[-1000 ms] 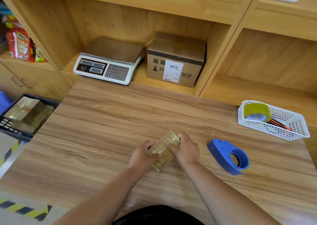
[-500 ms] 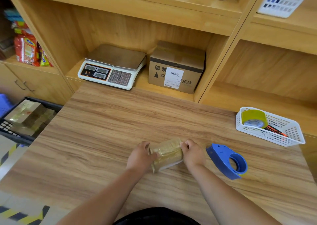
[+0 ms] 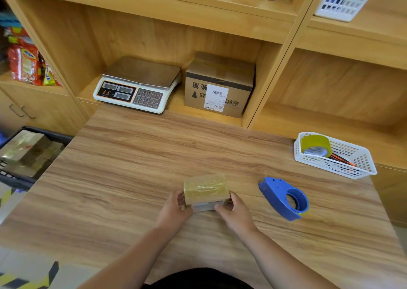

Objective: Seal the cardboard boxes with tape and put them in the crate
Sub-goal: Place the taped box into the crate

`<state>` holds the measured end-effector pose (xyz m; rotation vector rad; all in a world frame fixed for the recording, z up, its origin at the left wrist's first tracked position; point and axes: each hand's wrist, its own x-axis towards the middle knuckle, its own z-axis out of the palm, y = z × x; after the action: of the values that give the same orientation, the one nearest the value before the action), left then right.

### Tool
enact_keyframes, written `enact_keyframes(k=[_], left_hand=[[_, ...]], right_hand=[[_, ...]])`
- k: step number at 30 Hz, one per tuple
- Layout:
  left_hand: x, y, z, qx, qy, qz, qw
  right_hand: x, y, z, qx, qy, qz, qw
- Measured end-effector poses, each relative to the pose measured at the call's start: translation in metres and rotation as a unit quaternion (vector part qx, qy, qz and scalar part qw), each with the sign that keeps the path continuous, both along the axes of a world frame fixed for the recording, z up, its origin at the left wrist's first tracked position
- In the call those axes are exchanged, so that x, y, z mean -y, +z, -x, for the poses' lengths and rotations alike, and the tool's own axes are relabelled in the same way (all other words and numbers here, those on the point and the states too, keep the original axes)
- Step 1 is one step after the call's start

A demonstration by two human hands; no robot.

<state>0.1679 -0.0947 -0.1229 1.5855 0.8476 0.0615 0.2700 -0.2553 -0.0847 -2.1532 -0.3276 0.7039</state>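
A small box (image 3: pixel 204 189), wrapped over its top in glossy yellowish tape, is held just above or on the counter (image 3: pixel 132 167), near the middle of the near edge; contact with the surface cannot be told. The two hands are clamped on it from opposite ends. Its left end is gripped by the left hand (image 3: pixel 174 211), with the thumb laid on the near face, and its right end is gripped by the right hand (image 3: pixel 236 215), whose fingers are curled round the lower corner.

A blue tape dispenser (image 3: pixel 283 198) is seen lying on the counter to the right of the hands, apart from them. A white basket (image 3: pixel 343 167) is placed at the far right corner, and a yellow tape roll (image 3: pixel 316 144) is propped inside it at its left end.

Beyond the left edge of the counter, lower down, a dark crate (image 3: pixel 15 182) is seen, with taped boxes (image 3: pixel 24 147) lying in it.

On the shelf (image 3: pixel 176 105) behind the far edge, a scale (image 3: pixel 138 83) and a larger cardboard box (image 3: pixel 220 83) with a white label are set side by side.
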Motion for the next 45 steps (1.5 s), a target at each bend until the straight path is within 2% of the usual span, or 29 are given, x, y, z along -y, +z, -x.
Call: enact_keyframes(k=[4, 14, 19, 26, 28, 31, 35, 38, 45], left_hand=[[-0.001, 0.013, 0.01, -0.01, 0.054, -0.056, 0.997], [0.034, 0.046, 0.081, -0.032, 0.143, -0.07, 0.987], [0.077, 0.061, 0.142, -0.022, 0.231, -0.055, 0.971], [0.105, 0.075, 0.228, 0.02, 0.362, -0.032, 0.931], [0.102, 0.073, 0.252, 0.009, 0.401, -0.036, 0.915], [0.09, 0.071, 0.283, -0.004, 0.448, -0.028, 0.893], [0.059, 0.082, 0.326, 0.068, 0.449, -0.027, 0.891], [0.017, 0.087, 0.363, 0.088, 0.459, -0.041, 0.883], [-0.112, 0.083, 0.467, 0.044, 0.484, -0.077, 0.87]], right_hand=[[0.0, 0.0, 0.005, 0.041, 0.02, 0.015, 0.999], [0.011, 0.01, 0.041, 0.091, 0.089, 0.015, 0.992], [0.023, 0.02, 0.085, 0.052, 0.139, -0.008, 0.989], [0.015, 0.034, 0.157, 0.017, 0.215, -0.037, 0.976], [0.004, 0.036, 0.179, 0.009, 0.233, -0.043, 0.971], [-0.018, 0.036, 0.209, -0.016, 0.246, -0.057, 0.968], [-0.064, 0.029, 0.253, -0.023, 0.268, -0.051, 0.962], [-0.116, 0.026, 0.289, -0.032, 0.285, -0.037, 0.957], [-0.257, 0.022, 0.388, -0.056, 0.3, -0.043, 0.951]])
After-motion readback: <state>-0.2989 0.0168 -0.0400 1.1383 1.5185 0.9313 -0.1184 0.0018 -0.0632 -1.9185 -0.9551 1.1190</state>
